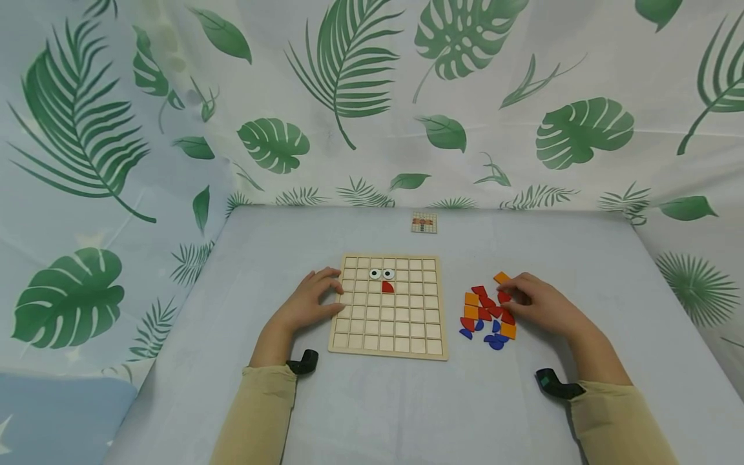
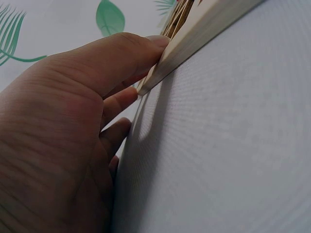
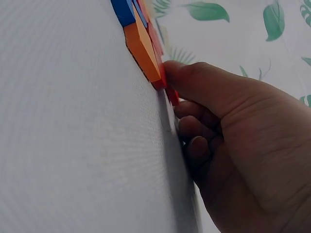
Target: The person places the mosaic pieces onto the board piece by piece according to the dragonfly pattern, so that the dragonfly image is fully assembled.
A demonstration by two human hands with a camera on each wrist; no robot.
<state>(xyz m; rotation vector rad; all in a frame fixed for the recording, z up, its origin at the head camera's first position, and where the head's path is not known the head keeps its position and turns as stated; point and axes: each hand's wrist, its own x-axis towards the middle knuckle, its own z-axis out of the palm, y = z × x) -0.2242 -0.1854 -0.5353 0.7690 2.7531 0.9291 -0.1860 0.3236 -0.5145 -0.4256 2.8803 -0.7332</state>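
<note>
the wooden grid board (image 1: 387, 327) lies at three o'clock from the left hand (image 1: 305, 305), whose spread fingers touch its nine-o'clock edge. the loose red, orange and blue tiles (image 1: 471, 312) lie at nine o'clock from the right hand (image 1: 542, 305), its fingers curled and thumb at the red ones; whether it pinches any cannot be told. two eye tiles (image 1: 375, 274) sit on the board near twelve o'clock.
</note>
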